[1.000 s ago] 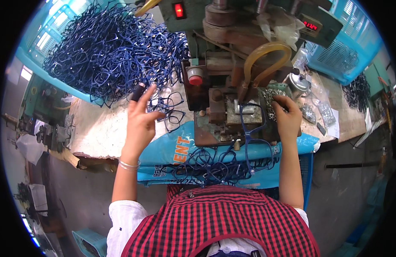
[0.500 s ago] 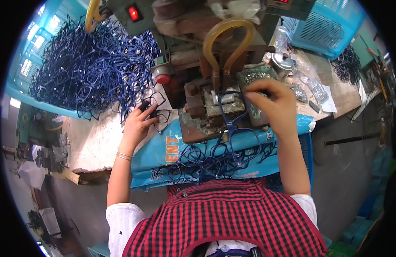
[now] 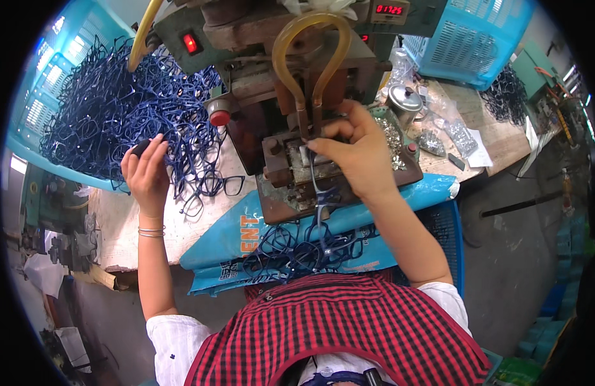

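My right hand (image 3: 365, 157) is at the machine (image 3: 291, 161), its thumb and curled fingers drawn together beside the copper tips; what they pinch, if anything, is hidden. Just under that thumb, a blue eyeglass frame (image 3: 321, 193) has one end on the machine's small work seat and hangs toward my lap. My left hand (image 3: 146, 177) reaches over the near edge of a big heap of blue eyeglass frames (image 3: 117, 109), fingers stretched out. A small black piece (image 3: 141, 148) shows at its fingertips; whether worn or held I cannot make out.
More blue frames (image 3: 297, 248) lie on a blue plastic sheet (image 3: 213, 248) before me. Right of the machine are small metal parts (image 3: 395, 143), a lidded metal pot (image 3: 405, 100) and clear bags (image 3: 461, 136). A red button (image 3: 219, 118) and a yellow hose loop (image 3: 310, 26) jut out.
My right hand has moved left from beside the metal parts to the machine's work seat. My left hand has shifted left to the heap, away from the loose frames. The whole view has shifted slightly.
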`<state>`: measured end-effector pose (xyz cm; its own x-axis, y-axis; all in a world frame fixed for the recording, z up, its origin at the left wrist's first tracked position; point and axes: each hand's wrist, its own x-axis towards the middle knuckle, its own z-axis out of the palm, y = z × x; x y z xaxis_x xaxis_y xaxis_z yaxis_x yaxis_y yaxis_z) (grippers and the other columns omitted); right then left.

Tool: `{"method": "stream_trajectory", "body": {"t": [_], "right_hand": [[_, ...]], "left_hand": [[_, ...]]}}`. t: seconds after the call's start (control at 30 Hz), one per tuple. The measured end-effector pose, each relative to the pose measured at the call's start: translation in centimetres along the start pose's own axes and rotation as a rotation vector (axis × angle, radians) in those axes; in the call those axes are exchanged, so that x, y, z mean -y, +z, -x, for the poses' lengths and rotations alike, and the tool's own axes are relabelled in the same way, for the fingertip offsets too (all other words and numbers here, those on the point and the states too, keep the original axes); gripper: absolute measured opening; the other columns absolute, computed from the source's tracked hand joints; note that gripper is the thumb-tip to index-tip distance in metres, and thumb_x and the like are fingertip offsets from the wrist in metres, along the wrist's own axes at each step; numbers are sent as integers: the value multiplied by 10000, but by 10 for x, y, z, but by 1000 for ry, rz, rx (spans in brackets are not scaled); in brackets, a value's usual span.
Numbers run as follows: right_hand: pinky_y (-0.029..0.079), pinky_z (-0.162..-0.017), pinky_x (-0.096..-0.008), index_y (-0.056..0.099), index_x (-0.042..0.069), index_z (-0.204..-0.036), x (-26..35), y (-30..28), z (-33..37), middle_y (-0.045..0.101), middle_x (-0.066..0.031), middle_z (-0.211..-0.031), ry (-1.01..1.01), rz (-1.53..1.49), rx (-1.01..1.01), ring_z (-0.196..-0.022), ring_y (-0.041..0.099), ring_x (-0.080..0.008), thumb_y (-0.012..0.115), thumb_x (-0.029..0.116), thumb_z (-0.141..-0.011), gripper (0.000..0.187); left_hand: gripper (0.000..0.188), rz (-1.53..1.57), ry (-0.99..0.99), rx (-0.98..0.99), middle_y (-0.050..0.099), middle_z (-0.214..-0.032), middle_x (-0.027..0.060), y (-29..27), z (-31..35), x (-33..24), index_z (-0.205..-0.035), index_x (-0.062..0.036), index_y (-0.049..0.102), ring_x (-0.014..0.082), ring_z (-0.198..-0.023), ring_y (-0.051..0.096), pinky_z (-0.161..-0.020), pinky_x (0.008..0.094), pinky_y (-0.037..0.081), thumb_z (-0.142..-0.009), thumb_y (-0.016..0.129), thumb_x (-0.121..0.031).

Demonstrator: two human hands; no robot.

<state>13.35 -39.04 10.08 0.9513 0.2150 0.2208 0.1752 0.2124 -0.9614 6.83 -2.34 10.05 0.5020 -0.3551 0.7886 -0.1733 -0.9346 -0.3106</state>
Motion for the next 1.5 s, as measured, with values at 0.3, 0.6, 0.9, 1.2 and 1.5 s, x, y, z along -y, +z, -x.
{"method": "stream_trajectory", "body": {"t": [0.3, 0.6, 0.9, 1.2, 1.5], "right_hand": [[479, -936, -302, 568, -30, -1290, 18, -11, 29, 698, -98, -1091, -33, 103, 14, -1047, 642, -193, 648, -2, -823, 475], [448, -1017, -478, 734, 86, -945, -86, -116, 16, 650, -222, -1167, -390, 1277, -301, -1237, 548, -406, 780, 131, -735, 220], [515, -852, -380, 699, 25, -875, -67, -104, 9, 720, -136, -939, -248, 1058, -353, -941, 674, -327, 678, 97, -827, 90], [501, -774, -237, 726, -1, -1027, -57, -74, 2, 724, -28, -903, -146, 588, -325, -838, 638, -80, 698, 51, -899, 141], [502, -797, -247, 741, 13, -1032, -68, -110, 50, 730, -57, -928, -116, 717, -435, -872, 651, -99, 716, 41, -865, 172]], "left_hand": [[56, 851, -45, -108, 751, -977, 149, -46, -37, -145, -825, -20, 644, 276, -925, 734, -716, 341, 567, -808, 697, -22], [195, 870, 325, -40, 746, -1047, 56, -6, -70, -187, -935, -96, 693, 177, -753, 680, -564, 288, 535, -749, 754, -88], [297, 972, 80, 188, 677, -1204, 90, -30, -57, -194, -997, -92, 711, 228, -854, 644, -781, 349, 564, -700, 709, -77], [247, 1545, -70, -578, 645, -1219, 159, -145, -79, -147, -1047, -36, 694, 280, -931, 625, -929, 369, 521, -806, 647, -60], [186, 1185, -228, -672, 638, -1159, 182, -125, -61, -127, -1044, 22, 649, 280, -1029, 617, -928, 356, 511, -956, 580, -127]]}}
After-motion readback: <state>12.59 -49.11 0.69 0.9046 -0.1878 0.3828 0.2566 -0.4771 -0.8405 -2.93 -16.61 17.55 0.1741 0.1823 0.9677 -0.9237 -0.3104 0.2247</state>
